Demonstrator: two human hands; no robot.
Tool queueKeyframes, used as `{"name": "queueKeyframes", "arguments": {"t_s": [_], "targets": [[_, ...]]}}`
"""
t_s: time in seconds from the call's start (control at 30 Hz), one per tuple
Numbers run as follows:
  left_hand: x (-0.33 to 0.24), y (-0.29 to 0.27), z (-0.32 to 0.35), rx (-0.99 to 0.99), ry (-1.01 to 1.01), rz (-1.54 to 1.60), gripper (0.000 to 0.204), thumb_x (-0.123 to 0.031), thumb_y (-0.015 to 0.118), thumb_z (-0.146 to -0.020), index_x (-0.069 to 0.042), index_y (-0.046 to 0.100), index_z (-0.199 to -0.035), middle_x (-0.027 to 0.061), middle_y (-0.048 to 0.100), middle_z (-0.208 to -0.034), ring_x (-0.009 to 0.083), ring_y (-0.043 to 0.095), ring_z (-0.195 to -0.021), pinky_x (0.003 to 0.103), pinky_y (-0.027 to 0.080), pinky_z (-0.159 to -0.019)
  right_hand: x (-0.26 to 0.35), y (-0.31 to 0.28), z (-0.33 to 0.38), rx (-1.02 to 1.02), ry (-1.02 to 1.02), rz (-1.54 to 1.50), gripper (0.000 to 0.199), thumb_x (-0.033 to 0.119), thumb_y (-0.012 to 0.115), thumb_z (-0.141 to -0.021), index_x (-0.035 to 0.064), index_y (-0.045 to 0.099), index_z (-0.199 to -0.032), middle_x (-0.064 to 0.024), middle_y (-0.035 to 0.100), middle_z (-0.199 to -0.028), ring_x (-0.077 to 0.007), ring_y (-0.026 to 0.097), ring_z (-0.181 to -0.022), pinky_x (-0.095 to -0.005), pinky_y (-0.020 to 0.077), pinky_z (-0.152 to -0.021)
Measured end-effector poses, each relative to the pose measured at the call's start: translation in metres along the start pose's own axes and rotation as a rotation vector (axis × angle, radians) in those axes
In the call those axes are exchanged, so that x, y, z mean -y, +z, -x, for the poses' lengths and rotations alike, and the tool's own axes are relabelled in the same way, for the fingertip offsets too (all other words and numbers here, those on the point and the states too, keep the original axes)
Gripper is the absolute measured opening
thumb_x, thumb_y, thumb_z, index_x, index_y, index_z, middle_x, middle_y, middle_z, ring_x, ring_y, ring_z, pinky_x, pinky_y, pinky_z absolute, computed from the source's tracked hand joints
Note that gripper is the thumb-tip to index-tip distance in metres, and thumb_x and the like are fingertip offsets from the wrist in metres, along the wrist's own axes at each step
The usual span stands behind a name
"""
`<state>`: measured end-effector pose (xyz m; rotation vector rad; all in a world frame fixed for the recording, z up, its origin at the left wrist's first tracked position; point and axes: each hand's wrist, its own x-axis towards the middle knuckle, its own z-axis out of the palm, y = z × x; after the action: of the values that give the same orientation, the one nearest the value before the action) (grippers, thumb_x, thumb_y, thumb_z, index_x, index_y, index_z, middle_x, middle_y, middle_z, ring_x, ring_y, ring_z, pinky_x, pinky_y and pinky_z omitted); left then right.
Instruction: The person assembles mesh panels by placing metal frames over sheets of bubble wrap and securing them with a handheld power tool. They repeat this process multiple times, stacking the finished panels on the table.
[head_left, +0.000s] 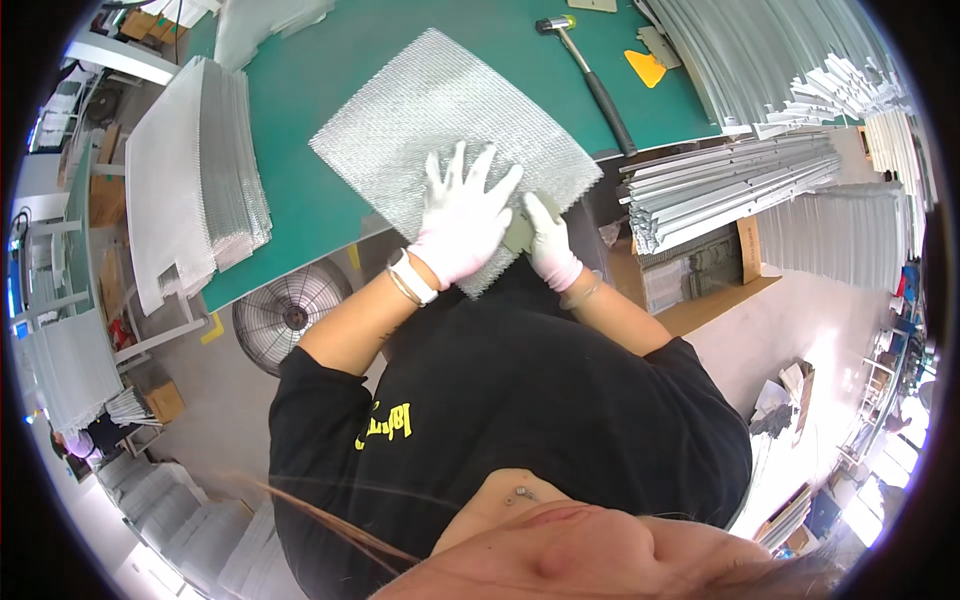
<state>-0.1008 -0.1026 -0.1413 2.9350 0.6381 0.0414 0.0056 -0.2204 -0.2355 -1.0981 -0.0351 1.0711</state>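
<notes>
A silvery honeycomb-textured metal sheet [440, 90] lies turned cornerwise on the green table, its near corner jutting past the table edge toward my body. My left hand [462, 220], in a white glove, rests on it with fingers spread. Close to that corner, my gloved right hand [550, 243] grips a flat grey-green plate [518, 232] against the sheet's right near edge. My fingers cover part of the plate, so its full shape is hidden.
On the green table [290, 110] lie a hammer [590, 85] with a black handle, a yellow triangular scraper [645, 68] and a notched grey plate [658, 46]. Stacked sheets [190, 180] stand left; metal strips [730, 185] lie right. A floor fan [293, 317] stands below the table's left edge.
</notes>
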Motion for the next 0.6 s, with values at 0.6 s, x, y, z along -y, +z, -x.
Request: {"name": "queueKeyframes", "arguments": {"t_s": [0.6], "targets": [[0.001, 0.055, 0.053, 0.096, 0.255, 0.964, 0.034, -0.009, 0.059, -0.089, -0.002, 0.066, -0.121, 0.0133, 0.068, -0.115, 0.0299, 0.064, -0.111, 0.04, 0.048, -0.101, 0.137, -0.106, -0.031, 0.491, -0.795, 1.916, 0.007, 0.017, 0.066, -0.081, 0.0142, 0.072, -0.082, -0.0069, 0.067, -0.082, -0.0299, 0.068, -0.081, -0.0417, 0.0545, -0.071]]}}
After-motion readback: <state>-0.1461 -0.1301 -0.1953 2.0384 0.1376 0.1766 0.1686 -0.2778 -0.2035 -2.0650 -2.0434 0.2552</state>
